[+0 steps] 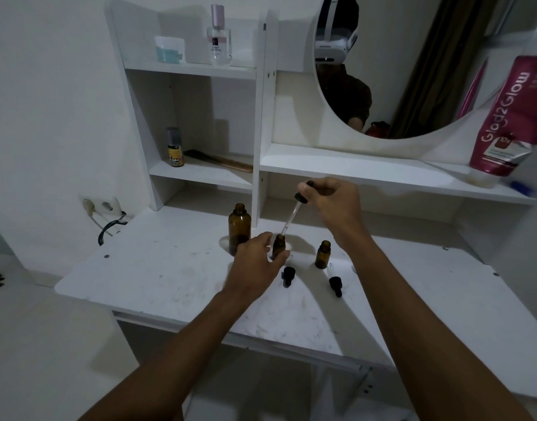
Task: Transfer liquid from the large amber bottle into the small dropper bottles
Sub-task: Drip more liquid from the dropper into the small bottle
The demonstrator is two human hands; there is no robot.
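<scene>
While large amber bottle (239, 228) stands uncapped at far left of table (158, 278), small dropper bottle (278, 246) is gripped by left hand (255, 265). Dropper (293, 212) pinched by right hand (337, 202), tip above mouth. Second small bottle (323, 254) stands right; two dropper caps (335, 285) lie nearer.

right hand (337, 205) with dropper (293, 214) over left hand (255, 265)'s small bottle (278, 246)
</scene>
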